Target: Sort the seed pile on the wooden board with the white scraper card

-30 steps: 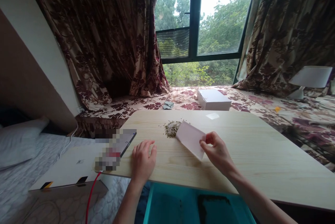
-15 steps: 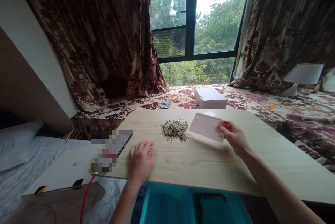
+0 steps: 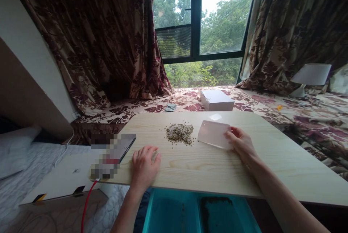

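Note:
My right hand point(image 3: 241, 143) pinches the right edge of a pale, translucent plastic scraper point(image 3: 213, 135) with a small hole near one corner. It is held low over the table, right of a mixed heap of small greenish-brown and white grains point(image 3: 179, 133). A narrow strip of wood separates the scraper from the heap, with a few loose grains at the heap's edge. My left hand point(image 3: 145, 166) lies palm down on the wooden table point(image 3: 190, 167), near its front left, fingers loosely spread and holding nothing.
Below the table's front edge sits a turquoise two-compartment bin point(image 3: 174, 211), dark residue in its right half. A flat device point(image 3: 127, 146), partly pixelated, lies at the table's left, with a red cable point(image 3: 87, 204) hanging down. Behind stands a white box point(image 3: 217, 100).
My right hand has drawn the scraper rightward, away from the grains, then lowered it slightly. More of the heap shows. My left hand stays in place on the table.

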Available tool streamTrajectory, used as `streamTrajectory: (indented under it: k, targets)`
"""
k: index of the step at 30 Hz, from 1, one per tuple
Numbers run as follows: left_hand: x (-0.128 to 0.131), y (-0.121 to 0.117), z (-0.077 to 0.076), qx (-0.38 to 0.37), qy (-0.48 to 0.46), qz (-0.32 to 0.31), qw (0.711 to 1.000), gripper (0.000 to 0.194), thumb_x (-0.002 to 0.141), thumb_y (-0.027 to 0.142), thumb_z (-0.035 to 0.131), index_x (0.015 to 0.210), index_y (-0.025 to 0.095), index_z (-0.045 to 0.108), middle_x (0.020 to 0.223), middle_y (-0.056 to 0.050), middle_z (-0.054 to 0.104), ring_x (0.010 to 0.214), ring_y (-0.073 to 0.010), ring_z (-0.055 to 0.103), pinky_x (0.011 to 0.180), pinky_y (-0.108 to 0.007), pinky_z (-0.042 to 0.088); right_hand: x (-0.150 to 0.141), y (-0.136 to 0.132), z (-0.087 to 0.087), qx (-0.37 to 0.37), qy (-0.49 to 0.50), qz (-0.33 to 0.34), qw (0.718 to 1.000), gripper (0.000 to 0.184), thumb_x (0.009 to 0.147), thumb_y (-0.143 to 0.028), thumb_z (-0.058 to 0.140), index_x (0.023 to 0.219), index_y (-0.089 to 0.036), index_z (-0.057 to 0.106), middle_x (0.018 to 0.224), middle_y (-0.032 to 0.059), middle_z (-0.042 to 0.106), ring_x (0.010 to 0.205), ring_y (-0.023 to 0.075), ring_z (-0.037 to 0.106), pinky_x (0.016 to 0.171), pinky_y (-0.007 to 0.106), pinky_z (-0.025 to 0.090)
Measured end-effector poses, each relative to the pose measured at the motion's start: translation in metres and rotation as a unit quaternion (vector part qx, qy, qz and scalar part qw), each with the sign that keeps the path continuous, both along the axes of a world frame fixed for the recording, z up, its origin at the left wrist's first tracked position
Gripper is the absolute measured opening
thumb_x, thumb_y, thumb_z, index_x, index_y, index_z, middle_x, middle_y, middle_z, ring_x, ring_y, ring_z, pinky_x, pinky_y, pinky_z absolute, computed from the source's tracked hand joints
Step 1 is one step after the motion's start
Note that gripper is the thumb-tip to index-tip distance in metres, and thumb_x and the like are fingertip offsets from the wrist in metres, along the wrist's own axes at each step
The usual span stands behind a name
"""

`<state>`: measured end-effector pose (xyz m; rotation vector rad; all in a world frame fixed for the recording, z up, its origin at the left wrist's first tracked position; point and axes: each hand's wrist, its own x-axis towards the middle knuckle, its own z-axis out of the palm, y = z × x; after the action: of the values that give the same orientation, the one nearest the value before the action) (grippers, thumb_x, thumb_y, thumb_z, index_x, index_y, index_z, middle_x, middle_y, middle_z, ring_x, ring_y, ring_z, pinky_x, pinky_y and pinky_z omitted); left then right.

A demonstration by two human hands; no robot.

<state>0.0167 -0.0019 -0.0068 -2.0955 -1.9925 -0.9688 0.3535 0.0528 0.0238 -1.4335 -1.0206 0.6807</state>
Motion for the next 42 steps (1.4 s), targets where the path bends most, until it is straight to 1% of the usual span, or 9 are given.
streamTrajectory:
  k: [5, 11, 17, 24, 29, 34, 36, 40, 42]
  targets:
    - [0.0, 0.0, 0.0, -0.001, -0.002, 0.001, 1.0, 0.022, 0.082, 0.031, 0.048, 0.096, 0.024, 0.064, 0.107, -0.005, 0.066, 0.104, -0.0228, 0.056, 0.1, -0.044, 0.031, -0.004, 0.005, -0.002, 0.029, -0.013, -0.006, 0.999, 0.033, 0.065, -0.034, 0.061, 0.093, -0.016, 0.062, 0.085, 0.007, 0.069, 0.072, 0.0185, 0.063, 0.059, 0.027, 0.049]
    - [0.0, 0.0, -0.001, 0.001, 0.002, 0.002, 1.0, 0.022, 0.082, 0.031, 0.048, 0.096, 0.024, 0.064, 0.107, -0.005, 0.066, 0.104, -0.0232, 0.056, 0.101, -0.045, 0.031, -0.005, 0.004, -0.002, 0.02, -0.022, 0.014, 0.999, 0.031, 0.064, -0.033, 0.061, 0.09, -0.016, 0.063, 0.084, 0.0069, 0.069, 0.074, 0.0199, 0.063, 0.06, 0.029, 0.049]
    - [0.0, 0.0, -0.001, 0.006, 0.003, 0.003, 1.0, 0.022, 0.081, 0.031, 0.049, 0.095, 0.024, 0.064, 0.106, -0.004, 0.066, 0.101, -0.0226, 0.057, 0.099, -0.043, 0.034, -0.005, 0.002, -0.001, 0.022, -0.012, 0.0, 1.0, 0.032, 0.063, -0.032, 0.059, 0.091, -0.016, 0.063, 0.084, 0.0069, 0.069, 0.076, 0.0205, 0.062, 0.066, 0.032, 0.048]
    - [0.0, 0.001, -0.002, 0.005, 0.002, 0.004, 1.0, 0.021, 0.081, 0.031, 0.049, 0.095, 0.024, 0.063, 0.106, -0.005, 0.066, 0.102, -0.0228, 0.056, 0.1, -0.044, 0.032, -0.015, 0.003, 0.001, 0.034, 0.0, 0.049, 0.998, 0.032, 0.066, -0.036, 0.06, 0.092, -0.017, 0.062, 0.085, 0.0063, 0.069, 0.074, 0.0187, 0.062, 0.064, 0.03, 0.049]
    - [0.0, 0.0, -0.001, 0.002, 0.001, 0.005, 1.0, 0.022, 0.081, 0.031, 0.049, 0.096, 0.024, 0.063, 0.107, -0.005, 0.066, 0.103, -0.0232, 0.056, 0.101, -0.045, 0.031, -0.016, 0.004, -0.001, 0.036, 0.006, 0.061, 0.997, 0.032, 0.065, -0.037, 0.061, 0.091, -0.017, 0.061, 0.084, 0.0057, 0.068, 0.074, 0.0187, 0.062, 0.064, 0.03, 0.048]
    - [0.0, 0.0, -0.002, 0.005, -0.005, 0.007, 1.0, 0.021, 0.081, 0.03, 0.05, 0.097, 0.025, 0.063, 0.108, -0.005, 0.066, 0.103, -0.0232, 0.056, 0.102, -0.045, 0.03, -0.015, -0.001, 0.0, 0.036, -0.003, 0.078, 0.996, 0.031, 0.067, -0.036, 0.06, 0.091, -0.018, 0.062, 0.087, 0.0065, 0.069, 0.077, 0.0197, 0.063, 0.063, 0.03, 0.049]
    - [0.0, 0.001, -0.003, 0.007, -0.005, 0.006, 1.0, 0.021, 0.081, 0.03, 0.05, 0.096, 0.025, 0.063, 0.107, -0.005, 0.066, 0.103, -0.0231, 0.056, 0.101, -0.045, 0.03, -0.014, -0.003, 0.001, 0.038, -0.004, 0.072, 0.997, 0.031, 0.067, -0.036, 0.06, 0.092, -0.017, 0.062, 0.089, 0.0071, 0.069, 0.078, 0.0201, 0.063, 0.064, 0.03, 0.049]
    - [-0.001, 0.001, -0.003, 0.008, -0.001, 0.003, 1.0, 0.022, 0.081, 0.031, 0.049, 0.096, 0.025, 0.063, 0.107, -0.005, 0.066, 0.102, -0.0232, 0.056, 0.1, -0.044, 0.031, -0.013, -0.006, 0.004, 0.039, -0.007, 0.033, 0.999, 0.032, 0.068, -0.035, 0.059, 0.094, -0.016, 0.062, 0.092, 0.0079, 0.069, 0.079, 0.0207, 0.063, 0.067, 0.032, 0.049]
    - [-0.001, 0.001, -0.003, 0.008, 0.001, 0.003, 1.0, 0.022, 0.081, 0.031, 0.049, 0.096, 0.025, 0.063, 0.107, -0.005, 0.066, 0.102, -0.0234, 0.056, 0.1, -0.044, 0.032, -0.012, -0.007, 0.006, 0.032, -0.012, 0.024, 0.999, 0.03, 0.067, -0.033, 0.059, 0.092, -0.016, 0.062, 0.092, 0.0081, 0.069, 0.08, 0.0211, 0.063, 0.069, 0.033, 0.049]
